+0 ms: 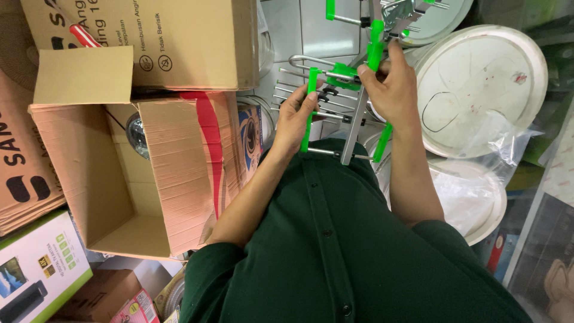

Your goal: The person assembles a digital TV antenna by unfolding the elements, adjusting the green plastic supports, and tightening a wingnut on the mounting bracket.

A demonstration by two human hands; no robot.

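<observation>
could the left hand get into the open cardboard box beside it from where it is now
Probably yes. The left hand is closed on a green clip of the metal antenna, so it would have to let go. The open cardboard box sits right beside that forearm, flaps folded back, with nothing visible between them.

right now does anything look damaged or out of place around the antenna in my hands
Nothing on the antenna looks broken; left hand and right hand both grip it. The round white dish to the right has red smudges and a dark scribbled line on its face, and loose clear plastic wrap lies crumpled beneath it.
</observation>
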